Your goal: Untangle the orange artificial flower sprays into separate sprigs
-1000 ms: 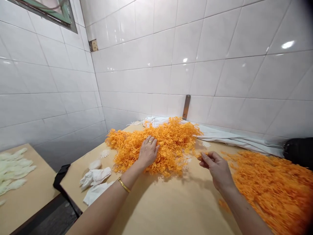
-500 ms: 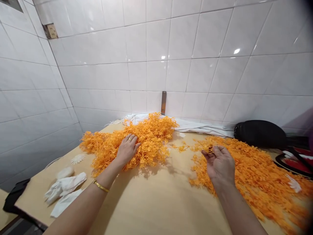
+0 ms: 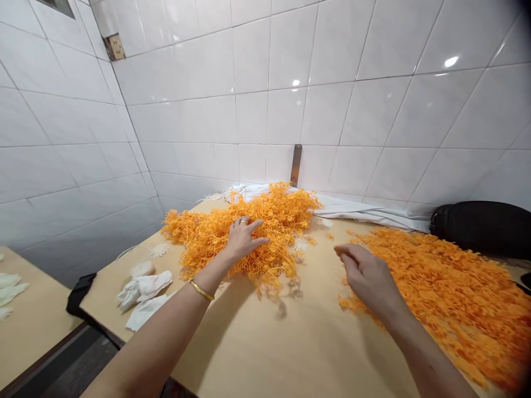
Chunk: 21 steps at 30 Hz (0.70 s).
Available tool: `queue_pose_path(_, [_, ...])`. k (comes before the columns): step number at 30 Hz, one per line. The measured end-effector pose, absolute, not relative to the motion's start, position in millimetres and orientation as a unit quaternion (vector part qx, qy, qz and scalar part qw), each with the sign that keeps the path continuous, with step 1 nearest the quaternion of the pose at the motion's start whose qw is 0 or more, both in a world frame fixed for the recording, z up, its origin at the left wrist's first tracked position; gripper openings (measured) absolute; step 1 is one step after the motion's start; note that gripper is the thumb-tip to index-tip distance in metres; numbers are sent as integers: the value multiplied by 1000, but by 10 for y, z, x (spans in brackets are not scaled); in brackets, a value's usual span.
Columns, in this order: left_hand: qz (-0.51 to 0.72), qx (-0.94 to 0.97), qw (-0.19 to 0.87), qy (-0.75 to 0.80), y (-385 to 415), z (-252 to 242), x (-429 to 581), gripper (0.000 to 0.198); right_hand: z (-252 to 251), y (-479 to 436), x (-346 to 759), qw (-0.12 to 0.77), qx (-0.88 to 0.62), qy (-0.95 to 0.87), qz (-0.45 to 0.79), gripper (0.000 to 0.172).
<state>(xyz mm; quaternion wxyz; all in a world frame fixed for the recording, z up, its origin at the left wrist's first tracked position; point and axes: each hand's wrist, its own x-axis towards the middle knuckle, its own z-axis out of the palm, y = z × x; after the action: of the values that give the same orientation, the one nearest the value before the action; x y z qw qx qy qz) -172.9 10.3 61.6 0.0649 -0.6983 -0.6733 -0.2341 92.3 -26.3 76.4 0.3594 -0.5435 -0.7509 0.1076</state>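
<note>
Orange pile [image 3: 448,287] lies on the table's [image 3: 290,342] right; right hand [image 3: 369,282] beside it, fingers narrow, can't tell if holding. Left hand [image 3: 243,240] splayed on tangled heap [image 3: 277,210] beyond. Probably sorting strands; next pull likely needs heap steadied.

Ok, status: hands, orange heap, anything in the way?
Left hand open on orange heap. Right hand apart from heap, by flatter orange spread, grip unclear. Crumpled white pieces left of heap, clear of hands.
</note>
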Motion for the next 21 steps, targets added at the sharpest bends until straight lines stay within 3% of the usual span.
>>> queue_pose_path(2, [-240,-684,56,-686,130,635,-1692,50,796,-256,628,348,-522,-767,134,24])
queue_pose_path(5, [-237,-662,44,-710,191,639,-1641,53,634,-240,236,220,-583,-769,142,32])
queue_pose_path(7, [-227,-660,54,-715,229,610,-1617,56,462,-239,107,172,-609,-763,132,23])
queue_pose_path(9, [-215,-665,79,-711,254,561,-1598,56,333,-249,95,174,-603,-768,129,12])
queue_pose_path(16, [-216,-670,108,-702,243,425,-1536,56,391,-193,165,305,-595,-713,212,30])
queue_pose_path(19, [-219,-675,106,-697,246,416,-1541,58,378,-143,46,246,-619,-713,217,34])
queue_pose_path(21, [-210,-674,86,-703,273,435,-1565,59,344,-165,4,188,-628,-730,194,25])
